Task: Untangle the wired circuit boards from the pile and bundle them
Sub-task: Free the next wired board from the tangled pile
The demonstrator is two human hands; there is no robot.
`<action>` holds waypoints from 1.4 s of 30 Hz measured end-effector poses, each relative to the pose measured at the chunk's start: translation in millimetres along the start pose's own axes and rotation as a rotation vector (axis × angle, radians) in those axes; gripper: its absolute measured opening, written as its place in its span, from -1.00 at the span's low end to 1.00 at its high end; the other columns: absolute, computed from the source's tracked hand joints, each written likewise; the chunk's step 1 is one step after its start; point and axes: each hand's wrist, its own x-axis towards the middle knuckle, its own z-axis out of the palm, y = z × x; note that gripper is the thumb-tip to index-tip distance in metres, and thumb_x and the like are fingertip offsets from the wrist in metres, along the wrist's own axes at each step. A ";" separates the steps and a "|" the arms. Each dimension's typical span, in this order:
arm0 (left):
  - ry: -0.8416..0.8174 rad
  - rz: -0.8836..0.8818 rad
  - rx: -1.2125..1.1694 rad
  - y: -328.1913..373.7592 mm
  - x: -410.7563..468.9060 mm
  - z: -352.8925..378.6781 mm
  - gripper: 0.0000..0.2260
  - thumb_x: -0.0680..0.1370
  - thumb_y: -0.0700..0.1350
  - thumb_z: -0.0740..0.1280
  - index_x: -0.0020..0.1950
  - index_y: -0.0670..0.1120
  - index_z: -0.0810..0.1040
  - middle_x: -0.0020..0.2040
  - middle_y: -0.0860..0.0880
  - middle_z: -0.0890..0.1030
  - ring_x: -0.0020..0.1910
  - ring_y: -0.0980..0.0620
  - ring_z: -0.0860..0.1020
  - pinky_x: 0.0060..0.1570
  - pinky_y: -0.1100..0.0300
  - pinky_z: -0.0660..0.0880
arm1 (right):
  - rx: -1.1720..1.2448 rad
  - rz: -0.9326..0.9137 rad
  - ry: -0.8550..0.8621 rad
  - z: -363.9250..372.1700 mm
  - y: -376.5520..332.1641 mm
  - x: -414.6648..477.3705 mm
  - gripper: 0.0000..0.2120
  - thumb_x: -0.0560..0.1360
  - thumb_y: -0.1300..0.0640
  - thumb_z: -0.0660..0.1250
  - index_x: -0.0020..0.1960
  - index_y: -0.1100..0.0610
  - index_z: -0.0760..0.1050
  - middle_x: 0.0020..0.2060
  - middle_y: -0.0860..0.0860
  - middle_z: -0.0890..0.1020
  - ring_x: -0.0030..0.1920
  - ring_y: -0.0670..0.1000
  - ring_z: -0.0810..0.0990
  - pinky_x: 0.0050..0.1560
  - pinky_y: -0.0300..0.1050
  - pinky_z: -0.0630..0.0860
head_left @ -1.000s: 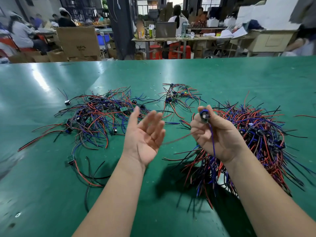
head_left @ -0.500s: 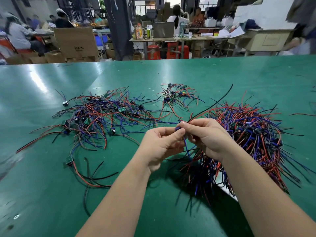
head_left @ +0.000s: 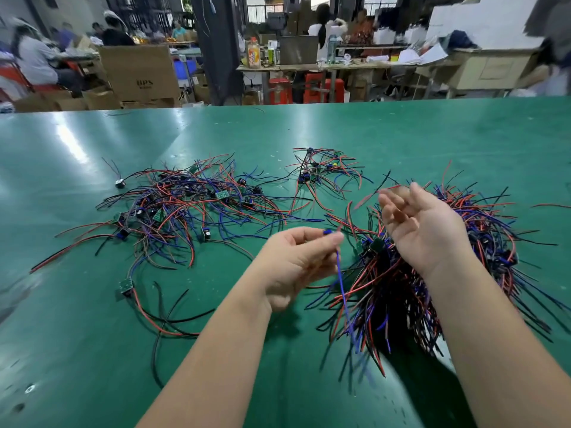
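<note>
While my left hand (head_left: 296, 261) pinches a small blue-wired component (head_left: 328, 232) at its fingertips, my right hand (head_left: 423, 233) hovers, fingers apart, above the bundle (head_left: 386, 282) at three o'clock; the tangled pile (head_left: 185, 211) sprawls at ten o'clock on the green table (head_left: 401, 143).

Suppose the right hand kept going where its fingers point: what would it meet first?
Probably the small wire cluster farther out on the green table, though the right hand hovers and might pass over. The left hand, pinching a blue wire, sits aside.
</note>
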 end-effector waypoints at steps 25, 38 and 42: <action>0.946 -0.034 1.310 7.4 9.5 -97.9 -0.66 0.57 0.05 0.22 0.36 0.18 0.40 0.47 -0.14 0.24 0.46 -0.14 0.10 0.42 -0.11 -0.02 | -1.545 -0.640 0.044 -11.6 -12.2 -10.8 -0.72 0.39 0.18 0.44 0.11 0.12 0.63 0.16 0.09 0.48 0.25 -0.02 0.37 0.13 -0.30 0.19; 1.196 0.550 0.981 14.5 6.6 -102.6 -0.91 0.51 -0.13 0.38 -0.04 0.01 0.66 -0.14 -0.03 0.68 -0.16 0.00 0.54 -0.02 0.23 0.33 | -1.441 -0.682 -0.003 5.9 10.2 -25.7 -0.87 0.44 0.15 0.37 -0.07 -0.04 0.62 0.08 0.01 0.46 0.11 0.10 0.48 0.24 0.19 0.37; 1.096 0.490 0.937 12.3 10.8 -102.1 -0.78 0.51 -0.13 0.36 0.15 0.01 0.56 0.00 -0.03 0.61 0.02 -0.05 0.56 -0.02 0.18 0.41 | -1.414 -0.669 -0.041 8.4 14.6 -28.0 -0.86 0.44 0.17 0.37 -0.06 -0.02 0.63 0.04 -0.02 0.46 0.01 0.09 0.50 0.20 0.17 0.40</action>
